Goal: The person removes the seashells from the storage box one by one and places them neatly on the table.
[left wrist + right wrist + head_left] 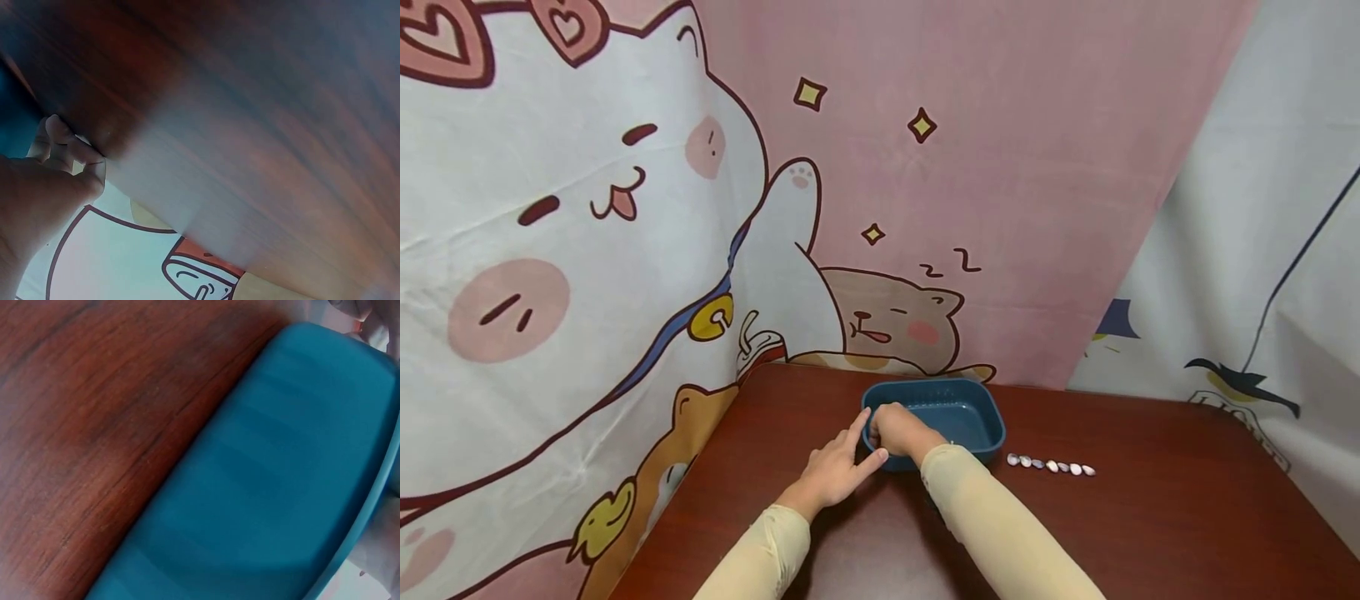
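A blue rectangular plastic basin (983, 425) stands on the dark red-brown table. At its left front corner is my left hand (838, 468), thumb spread from the fingers and fingertips against the basin's outside. In the left wrist view the left hand (31, 200) appears at the left edge, beside a dark blue patch. My right hand (902, 432) reaches over the near rim into the basin's left end, knuckles up and fingers pointing down. Its fingertips are hidden, so whether they hold anything does not show. The right wrist view is mostly the basin's outer wall (250, 462).
Several small, pale, pebble-like pieces (1052, 467) lie in a row on the table (1150, 517), right of the basin. A cartoon-printed cloth (1022, 208) hangs behind the table and along its left side.
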### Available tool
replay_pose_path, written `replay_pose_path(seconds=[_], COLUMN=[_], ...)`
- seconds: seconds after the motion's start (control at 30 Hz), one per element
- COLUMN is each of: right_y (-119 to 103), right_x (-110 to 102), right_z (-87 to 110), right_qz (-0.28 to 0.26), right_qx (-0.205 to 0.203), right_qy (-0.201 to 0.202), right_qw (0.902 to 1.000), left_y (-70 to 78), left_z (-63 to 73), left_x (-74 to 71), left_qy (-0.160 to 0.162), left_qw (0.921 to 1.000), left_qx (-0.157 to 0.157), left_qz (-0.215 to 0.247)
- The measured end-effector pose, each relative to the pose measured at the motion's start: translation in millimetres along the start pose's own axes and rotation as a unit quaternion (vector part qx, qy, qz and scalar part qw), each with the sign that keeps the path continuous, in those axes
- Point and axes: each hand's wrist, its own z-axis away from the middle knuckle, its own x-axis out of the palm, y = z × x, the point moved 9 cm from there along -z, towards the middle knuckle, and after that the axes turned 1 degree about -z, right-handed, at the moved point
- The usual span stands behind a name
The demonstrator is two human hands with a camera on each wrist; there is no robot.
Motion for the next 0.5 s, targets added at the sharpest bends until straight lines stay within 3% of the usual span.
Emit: replay_pose_path(seconds=[0.37,0.5], right_y=[12,19], right_x=[6,2], right_z=[5.2,11.2], right_qz=[-0.023,-0.05], right_qx=[0.01,0.008], right_qy=[-0.036,-0.026], right_qw=[0.999,0.9984], left_y=[-1.5,-2.6], left_z=[-0.1,-1.3], left_x=[3.9,2.8], left_qy=[-0.007,-0.004], left_qw=[0.9999,1.0], left_qx=[-0.008,-0.008], left_qz=[0.004,-0.001])
